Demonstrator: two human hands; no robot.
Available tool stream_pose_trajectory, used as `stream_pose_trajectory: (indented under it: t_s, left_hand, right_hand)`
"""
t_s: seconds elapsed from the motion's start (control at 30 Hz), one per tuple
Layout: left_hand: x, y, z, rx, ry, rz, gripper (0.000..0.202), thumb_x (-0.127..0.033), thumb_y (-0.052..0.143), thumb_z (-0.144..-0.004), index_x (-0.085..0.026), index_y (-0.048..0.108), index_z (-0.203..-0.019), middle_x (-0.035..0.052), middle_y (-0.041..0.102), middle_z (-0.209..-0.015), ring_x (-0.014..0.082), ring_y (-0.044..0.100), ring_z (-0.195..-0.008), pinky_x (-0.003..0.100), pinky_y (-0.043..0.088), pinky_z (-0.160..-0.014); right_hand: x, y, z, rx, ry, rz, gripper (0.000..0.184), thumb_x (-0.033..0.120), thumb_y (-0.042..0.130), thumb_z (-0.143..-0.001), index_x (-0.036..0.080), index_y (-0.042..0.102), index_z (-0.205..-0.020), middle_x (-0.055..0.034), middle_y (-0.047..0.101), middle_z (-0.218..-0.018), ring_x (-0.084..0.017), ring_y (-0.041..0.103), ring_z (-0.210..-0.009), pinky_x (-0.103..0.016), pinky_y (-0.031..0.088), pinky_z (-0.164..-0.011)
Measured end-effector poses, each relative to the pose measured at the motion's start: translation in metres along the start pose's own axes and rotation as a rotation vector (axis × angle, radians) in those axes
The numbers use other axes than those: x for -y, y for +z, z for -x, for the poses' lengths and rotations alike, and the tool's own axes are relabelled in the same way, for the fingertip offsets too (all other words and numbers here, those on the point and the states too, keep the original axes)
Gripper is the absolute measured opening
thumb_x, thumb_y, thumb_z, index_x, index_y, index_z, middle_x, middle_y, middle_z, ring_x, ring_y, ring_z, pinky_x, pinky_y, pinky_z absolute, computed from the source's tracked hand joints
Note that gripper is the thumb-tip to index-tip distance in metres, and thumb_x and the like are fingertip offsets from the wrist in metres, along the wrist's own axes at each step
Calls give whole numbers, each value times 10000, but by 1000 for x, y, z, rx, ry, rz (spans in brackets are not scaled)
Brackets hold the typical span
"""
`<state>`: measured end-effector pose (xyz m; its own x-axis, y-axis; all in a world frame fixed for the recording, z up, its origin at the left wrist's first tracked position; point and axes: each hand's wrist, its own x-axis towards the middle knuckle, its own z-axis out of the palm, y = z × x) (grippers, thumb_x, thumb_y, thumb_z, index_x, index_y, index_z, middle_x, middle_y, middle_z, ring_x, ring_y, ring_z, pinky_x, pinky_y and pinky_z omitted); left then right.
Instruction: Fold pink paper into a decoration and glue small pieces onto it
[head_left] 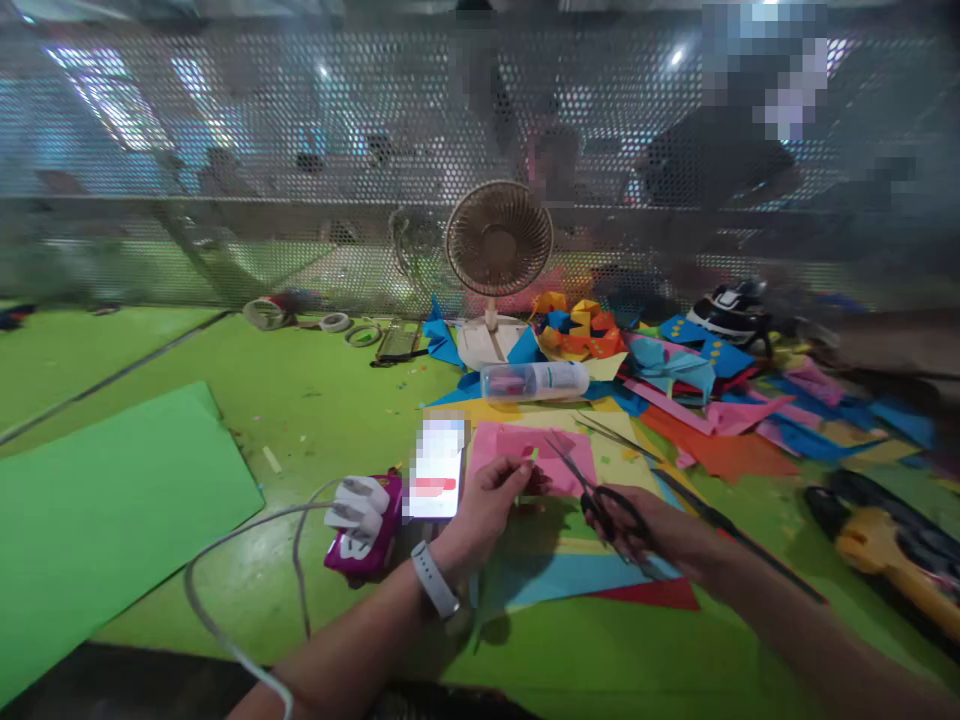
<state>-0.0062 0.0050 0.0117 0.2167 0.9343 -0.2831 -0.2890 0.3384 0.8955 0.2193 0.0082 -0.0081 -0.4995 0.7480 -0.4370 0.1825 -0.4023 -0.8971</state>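
Note:
My left hand [491, 500], with a white watch band on the wrist, is closed in a pinch on a small piece of green paper [531, 458] over a pink paper sheet [525, 450]. My right hand [637, 530] grips black scissors [585, 480], fingers through the handles, blades open and pointing up-left toward the paper piece. Both hands hover over layered coloured sheets on the green table [315, 400].
A phone [435, 475] and a magenta power bank [367, 530] with white cable lie left of my hands. A large green sheet [112, 500] lies at left. Behind stand a small fan [499, 250], a clear bottle [536, 380], paper scraps, tape rolls [334, 322], and a yellow tool [892, 560] at right.

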Motion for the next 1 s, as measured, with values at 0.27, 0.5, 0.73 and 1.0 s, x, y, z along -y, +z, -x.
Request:
stream_pose_trajectory:
  t_s: [0.27,0.5,0.73,1.0]
  left_hand:
    - [8,-5,0,64,13,105,233,-356,643,-773,-154,544,-834,117,643,-1075,218,591,-1029,303,486,-784]
    - [6,-8,-6,32,-149,14,310,-379,634,-773,-148,571,-970,101,680,-966,152,655,-759,214,474,-567]
    - [6,-6,-4,11,-147,27,243,-370,617,-790,-146,577,-875,85,671,-961,165,636,-857,232,498,-629]
    - [3,-2,-2,8,-187,42,247,-343,610,-799,-144,544,-930,66,675,-872,122,644,-675,212,480,-567]
  right_hand:
    - [0,10,5,52,7,65,409,561,528,-784,157,497,-841,19,570,-672,-35,442,-403,-153,330,-348]
    - [8,10,7,28,89,134,388,553,529,-785,169,471,-793,24,566,-671,-23,383,-391,-152,265,-337]
    - [7,10,7,59,144,207,367,543,506,-808,180,459,-773,46,499,-609,-42,369,-417,-179,271,-384]
    - [1,11,7,76,97,178,325,494,556,-796,186,457,-776,37,429,-676,-88,399,-614,-200,327,-552]
